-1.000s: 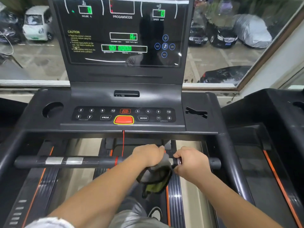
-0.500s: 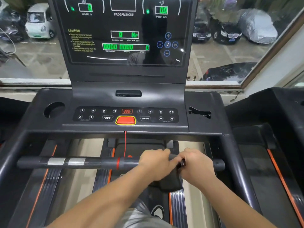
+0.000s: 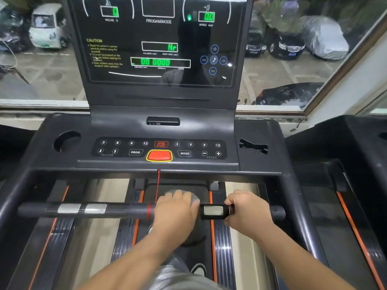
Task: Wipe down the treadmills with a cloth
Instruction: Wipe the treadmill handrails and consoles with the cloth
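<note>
Left grip [image 3: 176, 212] curled tight over the bar [image 3: 117, 209] of the treadmill [image 3: 259, 130], pinning the cloth [image 3: 194, 198] beneath. Of the cloth, only a grey edge showing past the fingertips; the rest hidden under the palm. Below that grip, a dark hanging shape, perhaps more cloth, too blurred to tell.

Right grip [image 3: 247, 214] wrapped closed round the same bar, near the left one, with nothing else in it; thumb tucked out of sight beneath. Between the two grips, a bare silver plate [image 3: 213, 210]. Beyond the right grip, just the bar's end cap.

Just left of the left grip, a red cord [image 3: 157, 185] dropping from the console [image 3: 125, 126], its lower end lost behind the bar. Further left along the bar, two more silver plates.

Well beyond both grips, the screen [image 3: 159, 49], with green digits readable and caution text smeared. Right of the right grip, a second treadmill [image 3: 345, 143], cut off by the frame edge. Both forearms cut off at the bottom.
</note>
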`<state>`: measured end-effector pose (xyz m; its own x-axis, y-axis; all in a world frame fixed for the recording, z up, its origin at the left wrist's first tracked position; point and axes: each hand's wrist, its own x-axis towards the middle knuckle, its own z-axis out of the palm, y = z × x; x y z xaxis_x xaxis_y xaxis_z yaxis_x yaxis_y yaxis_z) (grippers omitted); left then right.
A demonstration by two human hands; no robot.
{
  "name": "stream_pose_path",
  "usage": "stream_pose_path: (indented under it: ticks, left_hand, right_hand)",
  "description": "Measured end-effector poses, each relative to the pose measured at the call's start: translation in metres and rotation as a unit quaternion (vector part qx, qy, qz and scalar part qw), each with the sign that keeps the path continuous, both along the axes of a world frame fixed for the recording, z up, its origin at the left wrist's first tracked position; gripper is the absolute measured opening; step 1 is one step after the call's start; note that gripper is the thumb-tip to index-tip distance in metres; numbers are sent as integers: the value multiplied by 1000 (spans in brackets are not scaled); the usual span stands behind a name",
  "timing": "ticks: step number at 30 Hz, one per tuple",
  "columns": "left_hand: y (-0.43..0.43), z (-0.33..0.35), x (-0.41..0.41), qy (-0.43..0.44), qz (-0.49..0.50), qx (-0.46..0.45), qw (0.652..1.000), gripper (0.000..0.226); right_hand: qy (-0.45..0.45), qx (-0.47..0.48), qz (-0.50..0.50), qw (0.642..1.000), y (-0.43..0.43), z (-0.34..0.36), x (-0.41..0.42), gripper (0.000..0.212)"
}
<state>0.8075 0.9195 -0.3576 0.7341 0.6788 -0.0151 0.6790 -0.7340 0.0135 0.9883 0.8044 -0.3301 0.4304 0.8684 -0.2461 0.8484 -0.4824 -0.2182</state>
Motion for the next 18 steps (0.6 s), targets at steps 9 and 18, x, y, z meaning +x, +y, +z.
stream_pose_path:
  ticks: [9,18]
  left_hand:
    - [-21,-5,21,-54,-124,-93,986,40]
    - [-14,1,38,119,-182,-28,976,86]
  right_hand:
    - [26,29,15,999,-18,-14,5,22]
    - [1,171,-168,971,-77,24,55,37]
